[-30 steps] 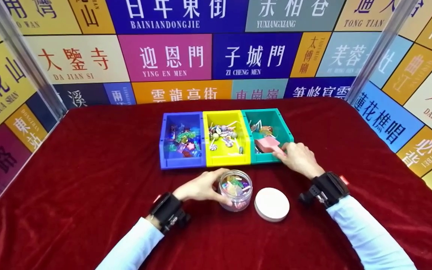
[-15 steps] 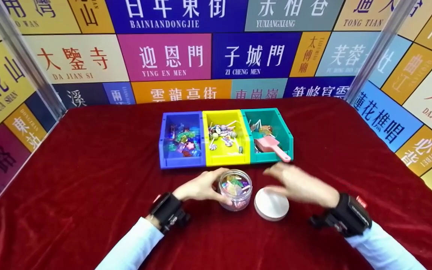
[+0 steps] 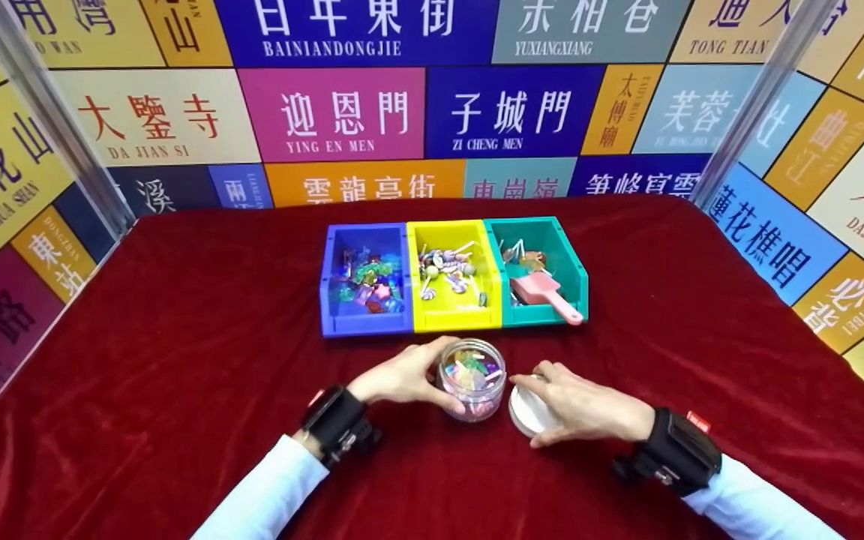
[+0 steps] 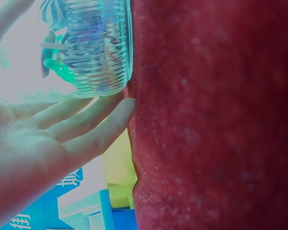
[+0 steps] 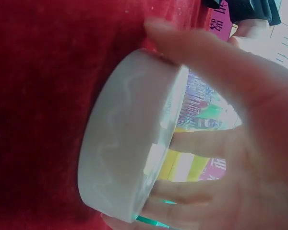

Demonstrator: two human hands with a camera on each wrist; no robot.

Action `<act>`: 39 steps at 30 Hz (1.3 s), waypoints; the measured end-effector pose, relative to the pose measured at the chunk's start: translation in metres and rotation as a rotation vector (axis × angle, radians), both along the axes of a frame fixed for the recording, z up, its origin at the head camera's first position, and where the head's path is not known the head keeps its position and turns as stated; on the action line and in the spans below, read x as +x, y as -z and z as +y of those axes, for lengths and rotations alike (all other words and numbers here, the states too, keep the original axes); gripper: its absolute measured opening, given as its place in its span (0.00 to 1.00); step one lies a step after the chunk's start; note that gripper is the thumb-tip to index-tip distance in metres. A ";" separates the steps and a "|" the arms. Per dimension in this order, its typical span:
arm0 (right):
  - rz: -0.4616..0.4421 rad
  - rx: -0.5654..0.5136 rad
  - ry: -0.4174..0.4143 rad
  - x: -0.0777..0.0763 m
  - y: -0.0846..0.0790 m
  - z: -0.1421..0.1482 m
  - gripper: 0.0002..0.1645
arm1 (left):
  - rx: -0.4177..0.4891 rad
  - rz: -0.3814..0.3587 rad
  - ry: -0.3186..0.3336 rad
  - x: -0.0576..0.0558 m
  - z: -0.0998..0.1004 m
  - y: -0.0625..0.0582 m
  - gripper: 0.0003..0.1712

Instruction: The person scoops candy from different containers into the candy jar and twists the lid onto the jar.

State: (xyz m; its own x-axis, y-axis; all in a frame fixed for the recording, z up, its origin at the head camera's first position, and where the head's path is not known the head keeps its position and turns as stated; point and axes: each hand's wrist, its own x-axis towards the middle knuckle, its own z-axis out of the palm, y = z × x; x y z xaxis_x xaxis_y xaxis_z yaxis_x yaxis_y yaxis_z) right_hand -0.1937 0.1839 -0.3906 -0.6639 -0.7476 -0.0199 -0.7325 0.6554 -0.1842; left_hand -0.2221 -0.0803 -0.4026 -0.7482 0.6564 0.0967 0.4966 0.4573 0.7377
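My left hand (image 3: pixel 400 377) holds a clear jar (image 3: pixel 477 405) upright on the cloth, thumb on the near side and fingers around the far side. Colourful candies and white sticks fill the jar; its ribbed wall (image 4: pixel 103 52) shows close up in the left wrist view. Just right of it, my right hand (image 3: pixel 589 405) grips a round white lid (image 3: pixel 528 412) by its edge. The right wrist view has the thumb at one side of the lid (image 5: pixel 125 129) and the fingers along the other. In the head view the hand covers the lid's right part.
Behind the jar stand three joined bins: blue (image 3: pixel 368 324), yellow (image 3: pixel 456 319) and green (image 3: pixel 574 262). Small candies lie in them, lollipops in the yellow one. A pink scoop (image 3: pixel 541 289) rests in the green bin, handle over its front edge. Dark red cloth (image 3: pixel 177 337) covers the table.
My right hand has let go of the pink scoop, leaving it in the green bin, and moved down and left onto the white lid. The left hand stays on the jar.
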 end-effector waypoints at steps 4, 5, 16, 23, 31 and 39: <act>0.006 -0.005 0.012 -0.001 -0.004 0.000 0.44 | -0.013 0.015 -0.001 0.000 0.000 0.000 0.44; 0.016 -0.006 0.010 -0.002 -0.006 0.001 0.44 | -0.015 0.016 -0.002 0.000 0.000 0.000 0.44; 0.072 -0.164 0.021 -0.017 -0.048 -0.007 0.46 | -0.019 0.034 0.001 0.000 -0.001 0.000 0.43; 0.032 -0.160 -0.028 -0.027 -0.051 -0.034 0.44 | -0.056 0.001 -0.024 -0.001 0.000 -0.001 0.44; -0.033 -0.110 -0.103 -0.028 -0.048 -0.060 0.45 | -0.064 0.008 -0.019 -0.001 0.000 -0.001 0.47; 0.007 -0.085 -0.113 -0.027 -0.043 -0.067 0.44 | -0.053 0.027 -0.027 -0.001 -0.001 0.000 0.49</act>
